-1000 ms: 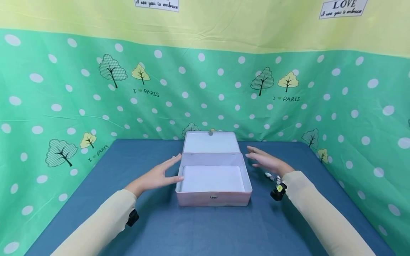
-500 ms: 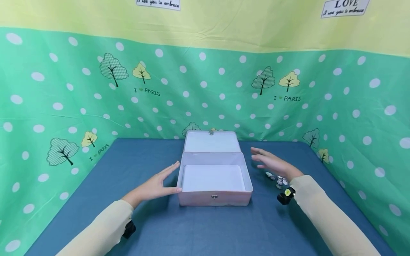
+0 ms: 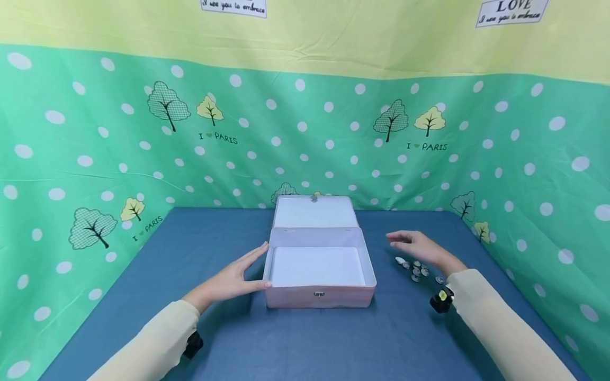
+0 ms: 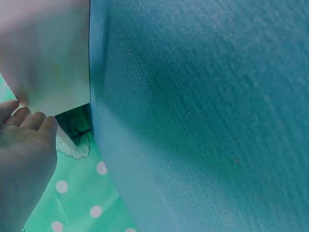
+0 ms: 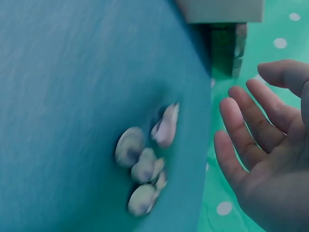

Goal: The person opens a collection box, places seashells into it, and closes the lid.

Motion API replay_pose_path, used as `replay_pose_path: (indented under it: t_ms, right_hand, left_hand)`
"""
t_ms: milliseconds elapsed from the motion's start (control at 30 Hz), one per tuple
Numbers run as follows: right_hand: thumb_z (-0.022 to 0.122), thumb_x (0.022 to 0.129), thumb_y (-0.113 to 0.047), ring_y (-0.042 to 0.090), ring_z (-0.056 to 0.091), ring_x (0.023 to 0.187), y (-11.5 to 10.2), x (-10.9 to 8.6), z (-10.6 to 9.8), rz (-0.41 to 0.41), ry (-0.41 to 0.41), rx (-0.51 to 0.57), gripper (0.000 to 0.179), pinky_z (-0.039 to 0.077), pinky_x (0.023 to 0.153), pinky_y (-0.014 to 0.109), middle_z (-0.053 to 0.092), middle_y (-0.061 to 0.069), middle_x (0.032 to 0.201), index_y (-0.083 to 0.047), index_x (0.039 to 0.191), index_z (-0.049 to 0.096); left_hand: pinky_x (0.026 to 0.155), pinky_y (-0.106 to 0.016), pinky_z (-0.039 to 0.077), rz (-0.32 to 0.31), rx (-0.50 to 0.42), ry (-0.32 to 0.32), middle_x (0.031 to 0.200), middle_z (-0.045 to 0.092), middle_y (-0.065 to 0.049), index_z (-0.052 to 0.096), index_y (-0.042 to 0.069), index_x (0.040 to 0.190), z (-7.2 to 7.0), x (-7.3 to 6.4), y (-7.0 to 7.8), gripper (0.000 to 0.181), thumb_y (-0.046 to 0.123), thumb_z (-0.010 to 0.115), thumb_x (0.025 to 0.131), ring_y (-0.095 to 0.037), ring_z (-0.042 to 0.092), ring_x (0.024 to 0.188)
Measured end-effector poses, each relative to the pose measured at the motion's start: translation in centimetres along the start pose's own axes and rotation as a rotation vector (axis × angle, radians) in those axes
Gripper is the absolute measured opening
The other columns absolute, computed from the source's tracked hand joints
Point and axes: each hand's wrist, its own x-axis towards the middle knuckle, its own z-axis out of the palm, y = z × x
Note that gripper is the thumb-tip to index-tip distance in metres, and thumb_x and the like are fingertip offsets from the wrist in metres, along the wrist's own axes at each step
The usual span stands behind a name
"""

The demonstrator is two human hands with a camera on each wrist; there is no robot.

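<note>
A pale pink hinged box [image 3: 319, 297] stands mid-table, its lid [image 3: 313, 211] swung back and its white inside showing nothing. My left hand [image 3: 226, 280] is at the box's left side, fingers extended and thumb by the front left corner of the rim. In the left wrist view those fingers [image 4: 36, 121] reach the box wall [image 4: 53, 63]; firm contact is hard to tell. To the right lie several small seashells [image 3: 416, 271], seen closer as shells [image 5: 143, 199] in the right wrist view. Above and behind them hovers my right hand [image 3: 421, 250], fingers loosely bent, holding nothing.
Dark blue cloth covers the table [image 3: 324, 344]. A green and yellow curtain [image 3: 305, 116] with white dots and printed trees hangs behind and along both sides. One shell [image 3: 439, 279] lies apart, near the right wrist's black camera [image 3: 442, 300].
My right hand has moved right and towards me, away from the box and over the shells, uncovering more of them. The left hand has shifted slightly; the box stays put.
</note>
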Motion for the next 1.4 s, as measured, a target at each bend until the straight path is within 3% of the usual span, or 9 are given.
replay_pose_path:
  t_ms: [133,300,533,767,1000,1400]
  right_hand:
    - [0.055,0.105,-0.025,0.04,0.054,0.124,1.0,-0.2,0.1,-0.031,0.019,-0.064,0.048,0.047,0.099,0.053,0.055,0.026,0.138,0.004,0.143,0.052]
    - [0.059,0.103,-0.021,0.035,0.06,0.115,2.2,-0.4,0.4,0.0,0.039,-0.13,0.042,0.051,0.092,0.05,0.062,0.021,0.13,0.003,0.137,0.058]
    - [0.067,0.099,-0.028,0.029,0.064,0.106,3.5,-0.8,0.7,0.053,0.034,-0.176,0.045,0.052,0.088,0.049,0.066,0.017,0.122,0.002,0.132,0.063]
    - [0.071,0.095,-0.034,0.022,0.061,0.094,4.2,-0.6,0.9,0.079,0.059,-0.228,0.047,0.051,0.079,0.042,0.066,0.012,0.115,-0.002,0.13,0.066]
    - [0.075,0.093,-0.031,0.019,0.059,0.084,4.5,-0.4,1.0,0.101,0.064,-0.209,0.045,0.05,0.071,0.036,0.064,0.011,0.112,-0.003,0.127,0.068]
    - [0.073,0.094,-0.02,0.019,0.059,0.072,4.4,-0.6,1.2,0.123,0.06,-0.151,0.031,0.049,0.062,0.034,0.063,0.008,0.1,-0.002,0.119,0.07]
  left_hand:
    - [0.11,-0.067,0.025,0.003,0.007,0.004,0.166,0.013,0.002,0.018,0.027,0.162,0.1,0.1,0.1,0.096,0.055,0.072,0.088,-0.031,0.014,0.151]
    - [0.111,-0.067,0.024,0.01,0.003,0.005,0.166,0.013,0.002,0.017,0.028,0.162,0.2,0.2,0.2,0.096,0.053,0.072,0.089,-0.031,0.014,0.151]
    - [0.11,-0.068,0.023,0.014,-0.006,0.007,0.167,0.014,-0.002,0.018,0.022,0.163,0.4,0.2,0.3,0.094,0.05,0.072,0.09,-0.034,0.014,0.151]
    - [0.11,-0.068,0.023,-0.018,-0.019,0.004,0.166,0.015,-0.003,0.018,0.025,0.162,0.4,0.2,0.4,0.096,0.052,0.074,0.088,-0.034,0.014,0.151]
    - [0.112,-0.065,0.024,-0.024,-0.027,0.002,0.166,0.015,0.0,0.017,0.026,0.163,0.2,0.3,0.5,0.1,0.054,0.075,0.086,-0.031,0.015,0.151]
    - [0.111,-0.067,0.024,-0.01,-0.024,0.003,0.166,0.017,-0.007,0.02,0.023,0.162,0.2,0.3,0.6,0.097,0.049,0.076,0.087,-0.035,0.015,0.15]
